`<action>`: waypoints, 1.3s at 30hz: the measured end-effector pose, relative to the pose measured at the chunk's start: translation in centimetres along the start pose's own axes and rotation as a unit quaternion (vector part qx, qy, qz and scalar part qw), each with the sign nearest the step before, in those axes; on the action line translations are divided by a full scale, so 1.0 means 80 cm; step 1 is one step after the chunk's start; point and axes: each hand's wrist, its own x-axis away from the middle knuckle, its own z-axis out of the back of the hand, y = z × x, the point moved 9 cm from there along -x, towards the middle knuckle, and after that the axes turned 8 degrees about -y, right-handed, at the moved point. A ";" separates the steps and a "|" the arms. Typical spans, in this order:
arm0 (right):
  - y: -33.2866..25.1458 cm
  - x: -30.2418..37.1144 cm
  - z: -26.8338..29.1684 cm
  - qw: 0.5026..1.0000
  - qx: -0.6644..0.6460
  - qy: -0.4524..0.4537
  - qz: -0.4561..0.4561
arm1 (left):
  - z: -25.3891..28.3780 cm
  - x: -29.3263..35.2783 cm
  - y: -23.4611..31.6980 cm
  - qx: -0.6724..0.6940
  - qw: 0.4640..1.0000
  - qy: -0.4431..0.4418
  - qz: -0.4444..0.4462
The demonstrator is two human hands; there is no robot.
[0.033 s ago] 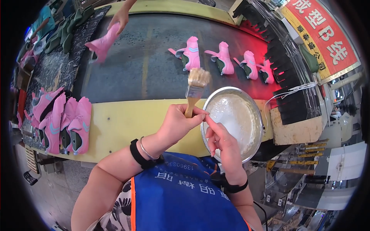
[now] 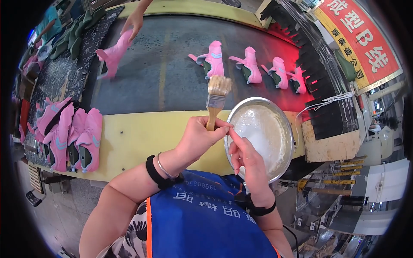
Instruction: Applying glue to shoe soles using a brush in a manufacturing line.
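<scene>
Left forearm [image 2: 129,185], entering from seven o'clock, bends toward two; left hand [image 2: 195,139] curled in a firm grip. Right forearm [image 2: 272,223] rises from five o'clock toward eleven; right hand [image 2: 251,162] loosely bent, index fingertip meeting the left fingertips.

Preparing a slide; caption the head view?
Left hand holds brush beside bowl of whitish liquid; pink shoes on dark belt.

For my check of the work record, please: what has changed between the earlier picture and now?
The co-worker's hand has moved the pink shoe slightly down the picture; the brush tips slightly left. Nothing was grasped or released. The left hand, right hand and bowl stayed about the same.
</scene>
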 end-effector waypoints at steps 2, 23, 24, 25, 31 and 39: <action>-0.007 -0.004 -0.009 0.996 0.082 0.004 0.030 | 0.001 -0.001 -0.008 0.057 0.998 0.009 0.015; 0.032 -0.017 0.016 0.948 -0.318 0.008 -0.017 | 0.001 0.004 -0.011 0.188 0.981 -0.007 0.046; 0.033 -0.017 0.018 0.948 -0.316 0.019 -0.015 | -0.003 0.005 -0.010 0.175 0.983 -0.021 0.053; 0.034 -0.018 0.017 0.948 -0.317 0.025 -0.018 | -0.008 0.006 -0.011 0.165 0.984 -0.034 0.064; 0.039 -0.019 0.010 0.971 -0.219 0.080 -0.046 | -0.032 0.015 0.001 0.123 0.987 -0.092 0.053; 0.025 -0.021 0.012 0.990 0.003 0.140 0.013 | -0.044 0.022 0.020 0.090 0.990 -0.093 -0.052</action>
